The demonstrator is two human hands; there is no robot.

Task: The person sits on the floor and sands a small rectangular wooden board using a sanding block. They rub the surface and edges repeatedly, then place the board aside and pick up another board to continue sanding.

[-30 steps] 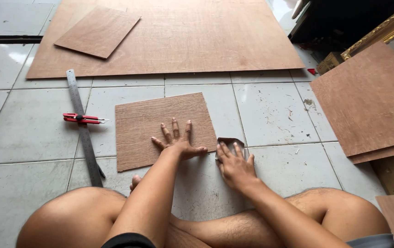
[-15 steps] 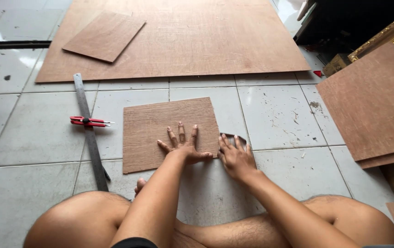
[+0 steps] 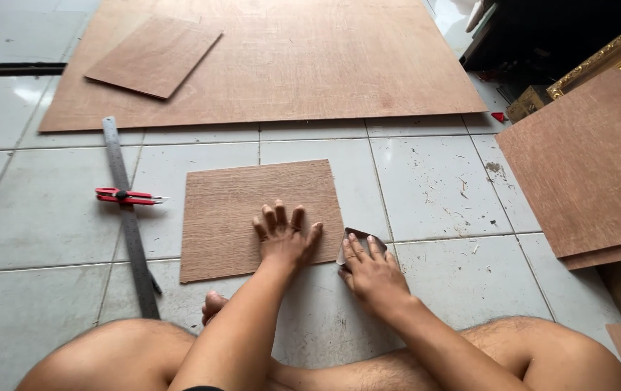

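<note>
Two hands low: left hand (image 3: pixel 285 239) flat, fingers spread, on plywood panel (image 3: pixel 252 210) — right hand (image 3: pixel 372 271) pinching, seemingly, sandpaper piece (image 3: pixel 354 237) at edge.

The floor (image 3: pixel 441 188) is laid with large, glossy, pale grey square tiles with thin darker grout lines; it is scuffed and strewn with small wood chips and dust, thickest to the right. Bright daylight glares off the tiles at the upper left. A dark narrow floor channel (image 3: pixel 6 69) runs along the left edge. At the upper right stands a piece of dark furniture (image 3: pixel 542 36), mostly in shadow, and beside it leans an ornate gilded picture frame (image 3: pixel 607 54). A small wooden box (image 3: pixel 531 101) sits below it.
</note>
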